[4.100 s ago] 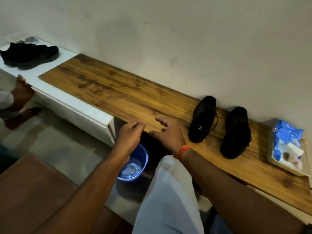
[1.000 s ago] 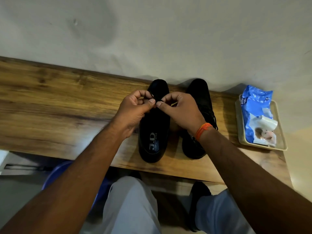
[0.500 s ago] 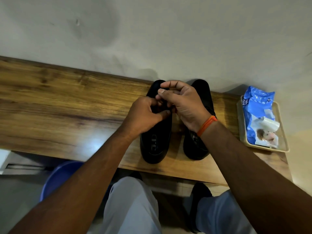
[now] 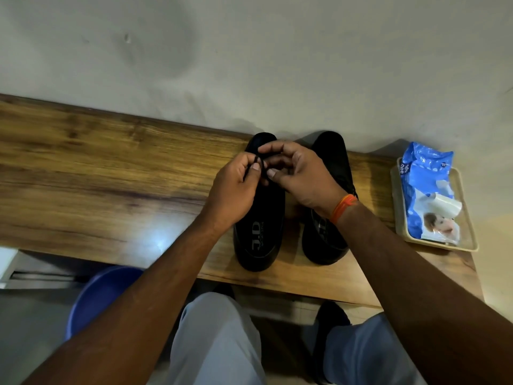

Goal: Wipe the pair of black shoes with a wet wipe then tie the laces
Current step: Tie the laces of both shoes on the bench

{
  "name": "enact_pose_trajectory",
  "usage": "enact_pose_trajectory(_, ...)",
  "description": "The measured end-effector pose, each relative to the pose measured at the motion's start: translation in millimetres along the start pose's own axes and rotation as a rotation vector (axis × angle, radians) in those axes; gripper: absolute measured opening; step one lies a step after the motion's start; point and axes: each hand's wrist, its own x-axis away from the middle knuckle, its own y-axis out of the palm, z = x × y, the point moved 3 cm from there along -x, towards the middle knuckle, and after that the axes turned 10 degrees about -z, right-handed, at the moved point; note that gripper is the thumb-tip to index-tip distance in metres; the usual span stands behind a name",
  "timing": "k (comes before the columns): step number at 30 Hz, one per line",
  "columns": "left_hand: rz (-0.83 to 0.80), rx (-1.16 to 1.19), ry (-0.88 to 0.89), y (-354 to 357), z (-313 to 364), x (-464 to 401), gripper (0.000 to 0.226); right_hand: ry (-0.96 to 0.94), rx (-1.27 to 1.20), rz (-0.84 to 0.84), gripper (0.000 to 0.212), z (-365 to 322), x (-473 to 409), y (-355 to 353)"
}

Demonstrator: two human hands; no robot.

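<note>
Two black shoes stand side by side on a wooden bench [image 4: 111,190], toes toward the wall. Both my hands work over the left shoe [image 4: 259,234], whose insole with white lettering shows. My left hand [image 4: 236,187] pinches a thin black lace [image 4: 259,165] between thumb and fingers. My right hand [image 4: 299,173], with an orange band at the wrist, grips the same lace from the other side. The right shoe [image 4: 330,159] is partly hidden under my right wrist.
A beige tray [image 4: 469,234] at the bench's right end holds a blue wet wipe pack [image 4: 427,190]. A blue bucket [image 4: 100,295] stands on the floor below the bench's front edge. My knees in light trousers fill the bottom. The wall runs directly behind the shoes.
Four seconds ago my hands were empty, left of the shoes. Since then both took the left shoe's lace; over the last half second they parted slightly, the lace looped at my left fingertips.
</note>
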Motion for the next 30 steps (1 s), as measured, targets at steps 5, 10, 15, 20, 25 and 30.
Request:
enact_pose_trajectory(5,0.061,0.032,0.013,-1.3,0.5,0.4,0.013,-0.024,0.13,-0.031,0.049,-3.8,-0.6,-2.1)
enact_pose_trajectory(10,0.139,0.217,-0.066,-5.8,-0.6,0.0,0.015,-0.052,0.184,-0.059,0.049,-4.4,2.1,-4.9)
enact_pose_trajectory(15,0.064,0.183,-0.108,-8.9,-2.1,-6.4,0.008,-0.084,0.274,-0.012,0.038,-1.5,3.8,-4.7)
enact_pose_trajectory(20,0.056,0.109,-0.083,-7.8,-4.8,-7.2,0.011,-0.074,0.27,0.025,0.035,-3.1,2.4,-7.6)
enact_pose_trajectory(25,0.072,0.121,-0.132,-10.4,-7.1,-14.6,0.016,-0.049,0.289,-0.025,0.042,-7.7,3.3,-7.1)
enact_pose_trajectory(30,0.047,0.267,-0.232,-13.3,-3.6,-23.4,0.021,0.008,0.361,-0.072,0.051,-8.9,2.3,-7.0)
